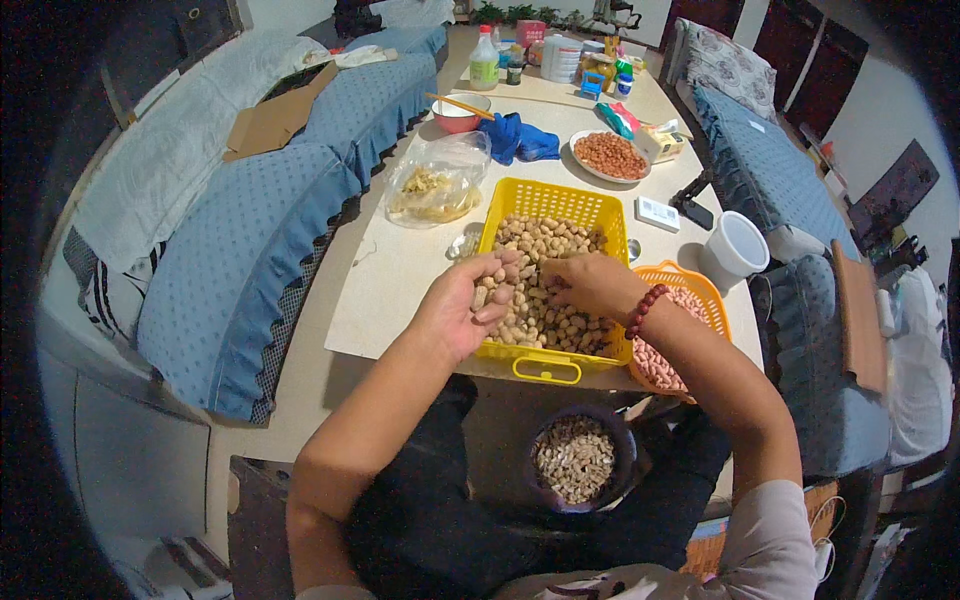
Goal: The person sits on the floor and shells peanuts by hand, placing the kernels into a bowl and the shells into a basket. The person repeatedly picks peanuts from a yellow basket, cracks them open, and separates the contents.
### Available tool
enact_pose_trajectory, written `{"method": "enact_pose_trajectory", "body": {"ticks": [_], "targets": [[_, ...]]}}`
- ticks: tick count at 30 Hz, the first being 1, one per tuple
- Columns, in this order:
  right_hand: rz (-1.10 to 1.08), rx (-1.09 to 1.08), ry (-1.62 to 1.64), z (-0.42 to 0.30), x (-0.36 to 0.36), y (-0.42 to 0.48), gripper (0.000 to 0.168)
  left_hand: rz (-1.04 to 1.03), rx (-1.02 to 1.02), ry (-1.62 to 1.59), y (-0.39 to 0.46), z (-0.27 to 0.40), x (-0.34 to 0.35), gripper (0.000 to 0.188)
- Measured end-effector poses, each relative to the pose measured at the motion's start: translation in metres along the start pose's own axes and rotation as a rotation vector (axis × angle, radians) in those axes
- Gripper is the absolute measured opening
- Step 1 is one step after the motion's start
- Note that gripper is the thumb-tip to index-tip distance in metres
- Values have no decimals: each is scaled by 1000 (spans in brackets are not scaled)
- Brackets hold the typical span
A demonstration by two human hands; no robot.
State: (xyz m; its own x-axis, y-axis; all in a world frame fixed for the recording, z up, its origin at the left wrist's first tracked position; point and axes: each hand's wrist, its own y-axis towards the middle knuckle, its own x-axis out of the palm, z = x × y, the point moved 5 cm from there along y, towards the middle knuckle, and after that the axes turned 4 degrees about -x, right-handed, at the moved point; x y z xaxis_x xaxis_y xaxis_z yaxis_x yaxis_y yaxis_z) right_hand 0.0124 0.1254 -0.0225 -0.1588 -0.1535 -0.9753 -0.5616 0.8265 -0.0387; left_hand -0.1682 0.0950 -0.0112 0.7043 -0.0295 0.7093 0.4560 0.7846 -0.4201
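Note:
A yellow plastic basket (555,196) full of unshelled peanuts (559,244) stands at the near edge of the table. My left hand (472,304) is palm up over its left side, with peanuts in their shells held in the curled fingers. My right hand (589,283), a red bead bracelet at the wrist, reaches down among the peanuts; its fingertips are partly hidden, so whether they grip one cannot be told. Beside it on the right, partly under my forearm, an orange basket (705,281) holds shelled pink peanuts. Below the table edge, a dark bucket (626,454) between my legs contains empty shells.
Around the yellow basket on the table (367,300) are a clear plastic bag (435,187), a red bowl with chopsticks (457,116), a blue cloth (525,141), a plate of reddish peanuts (609,156), a white box (657,214) and a white tub (735,251). Bottles stand farther back; sofas flank both sides.

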Motion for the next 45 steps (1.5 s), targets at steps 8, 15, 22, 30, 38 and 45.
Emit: {"method": "enact_pose_trajectory", "body": {"ticks": [8, 15, 22, 30, 38, 45], "targets": [[38, 32, -72, 20, -7, 2, 21, -14, 5, 24, 0, 2, 0, 32], [68, -158, 138, -19, -25, 2, 13, -19, 24, 45, 0, 3, -5, 32], [-182, -220, 135, -22, -10, -24, 15, -8, 28, 82, -1, 0, -5, 31], [218, -139, 28, 3, -25, -10, 20, 0, -1, 138, 1, -1, -5, 32], [344, -190, 589, -61, -81, -12, 24, 174, -20, 47, -10, -11, 18, 31], [-17, -489, 401, -58, -32, -29, 29, -60, 11, 51, -1, -2, 2, 24]]}}
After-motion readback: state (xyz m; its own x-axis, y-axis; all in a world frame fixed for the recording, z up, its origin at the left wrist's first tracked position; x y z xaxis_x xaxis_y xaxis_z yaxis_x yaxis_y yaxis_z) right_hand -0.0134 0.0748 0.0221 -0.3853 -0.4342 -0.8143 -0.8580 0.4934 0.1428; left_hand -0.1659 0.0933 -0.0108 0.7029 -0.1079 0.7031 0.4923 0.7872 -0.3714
